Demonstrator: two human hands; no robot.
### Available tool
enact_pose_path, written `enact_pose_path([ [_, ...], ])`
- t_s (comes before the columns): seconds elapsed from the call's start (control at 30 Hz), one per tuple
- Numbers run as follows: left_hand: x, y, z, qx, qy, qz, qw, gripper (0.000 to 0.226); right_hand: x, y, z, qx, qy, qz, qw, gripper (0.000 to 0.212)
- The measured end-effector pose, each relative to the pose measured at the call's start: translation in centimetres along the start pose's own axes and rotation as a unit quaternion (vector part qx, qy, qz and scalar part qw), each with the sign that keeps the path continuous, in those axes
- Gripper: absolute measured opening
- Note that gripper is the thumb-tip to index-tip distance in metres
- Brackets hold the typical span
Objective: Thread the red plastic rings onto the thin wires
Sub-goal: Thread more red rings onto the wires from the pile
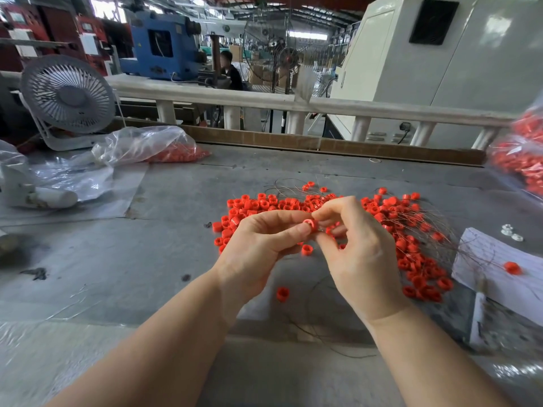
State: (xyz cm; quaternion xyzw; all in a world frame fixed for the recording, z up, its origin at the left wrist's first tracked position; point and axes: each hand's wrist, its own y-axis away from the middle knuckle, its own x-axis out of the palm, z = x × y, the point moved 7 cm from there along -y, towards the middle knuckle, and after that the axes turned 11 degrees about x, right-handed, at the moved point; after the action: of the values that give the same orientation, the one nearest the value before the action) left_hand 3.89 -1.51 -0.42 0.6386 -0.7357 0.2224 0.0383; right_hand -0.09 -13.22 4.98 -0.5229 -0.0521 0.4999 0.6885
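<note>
Grey table: left hand, right hand fingers both pinch red ring over ring pile.

Red rings and thin wires on the grey tabletop

One red ring, a short plastic cylinder with a notched bore, is raised above the tabletop with its open end facing the camera, pinched between the left hand and the right hand. Behind and to the right of the hands lies a loose pile of rings, some on end, some on their sides. Thin wires, dark and springy, fan out tangled over the right part of the pile. A single ring lies apart, near the left wrist; another lone ring lies on a white sheet at far right. Whether a wire passes through the held ring cannot be told.
</note>
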Motion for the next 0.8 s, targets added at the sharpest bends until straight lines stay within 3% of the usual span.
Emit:
enact_pose_path([
  [0.17,0.2,-0.1,-0.1,0.013,0.064,-0.013,0.998,0.026,-0.2,-0.3,-0.2,0.016,-0.013,-0.015,1.000,0.026],
  [0.4,0.8,-0.1,-0.4,0.025,0.098,0.007,0.995,0.019,-0.9,-0.4,-0.3,0.023,-0.025,-0.051,0.998,0.009],
  [0.8,1.4,0.1,-0.6,0.032,0.067,0.049,0.996,0.020,-0.2,-0.4,-1.0,0.046,-0.049,-0.020,0.998,0.007],
])
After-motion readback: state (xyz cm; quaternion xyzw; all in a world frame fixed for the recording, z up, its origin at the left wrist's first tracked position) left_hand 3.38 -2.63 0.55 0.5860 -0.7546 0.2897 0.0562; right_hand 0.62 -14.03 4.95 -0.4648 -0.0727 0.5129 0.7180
